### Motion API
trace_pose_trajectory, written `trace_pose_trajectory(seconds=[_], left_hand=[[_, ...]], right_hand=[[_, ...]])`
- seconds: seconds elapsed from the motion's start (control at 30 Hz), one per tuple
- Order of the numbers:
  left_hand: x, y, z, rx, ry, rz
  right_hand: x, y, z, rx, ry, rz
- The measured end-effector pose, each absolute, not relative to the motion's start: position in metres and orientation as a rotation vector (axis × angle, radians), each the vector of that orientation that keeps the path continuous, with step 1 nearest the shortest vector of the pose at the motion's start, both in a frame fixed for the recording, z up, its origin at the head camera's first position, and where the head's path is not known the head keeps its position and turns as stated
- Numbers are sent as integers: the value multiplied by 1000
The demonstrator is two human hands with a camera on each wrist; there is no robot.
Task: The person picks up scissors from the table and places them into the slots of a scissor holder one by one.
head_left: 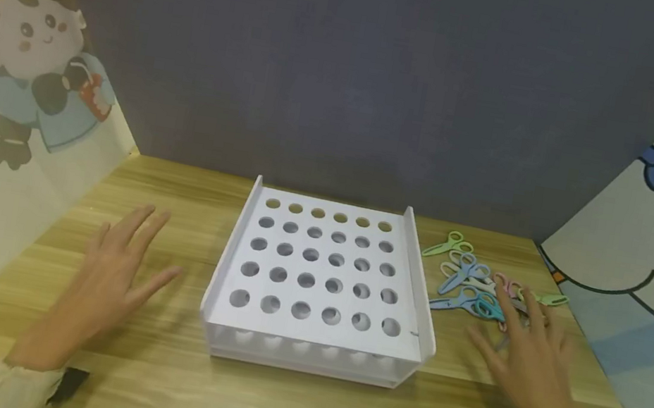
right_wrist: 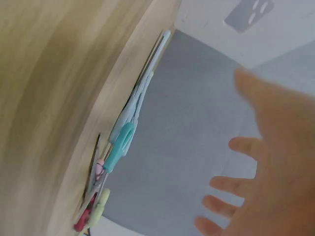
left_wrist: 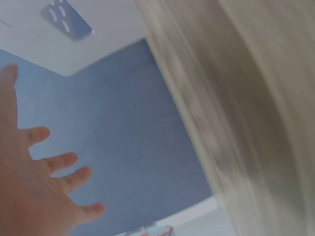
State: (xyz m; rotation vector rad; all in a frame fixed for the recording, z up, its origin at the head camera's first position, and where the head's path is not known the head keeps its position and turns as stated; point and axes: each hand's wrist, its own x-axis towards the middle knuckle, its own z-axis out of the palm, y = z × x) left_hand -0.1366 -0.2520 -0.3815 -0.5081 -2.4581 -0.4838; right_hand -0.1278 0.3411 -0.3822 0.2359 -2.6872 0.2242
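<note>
A white rack [head_left: 316, 270] with rows of round holes and raised side walls stands in the middle of the wooden table. My left hand [head_left: 114, 270] is to its left, fingers spread, holding nothing. On the other side my right hand [head_left: 532, 365], also spread and holding nothing, overlaps the near edge of a pile of scissors [head_left: 466, 276] in the head view. The pile mixes green, blue, white, pink and teal handles. From the right wrist view, a teal scissors handle [right_wrist: 119, 147] lies on the table, with the palm and fingers apart from it.
A dark grey panel [head_left: 353, 80] rises behind the table [head_left: 146, 375]. Cartoon-printed walls flank it, with a child figure [head_left: 42, 59] on the left and bold outlines on the right. Green scissors [head_left: 447, 244] lie at the pile's back, close to the rack's right wall.
</note>
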Motion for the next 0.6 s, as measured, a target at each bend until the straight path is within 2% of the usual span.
trace_pose_trajectory(seconds=[0.3,0.6], left_hand=[[-152,-223,-347,-655,-2503,-797],[-186,-180,-315,-771,-2484,-927]], right_hand=[[-160,344,-369,627,-2541,278],[-190,338,-343,498,-2940,352]])
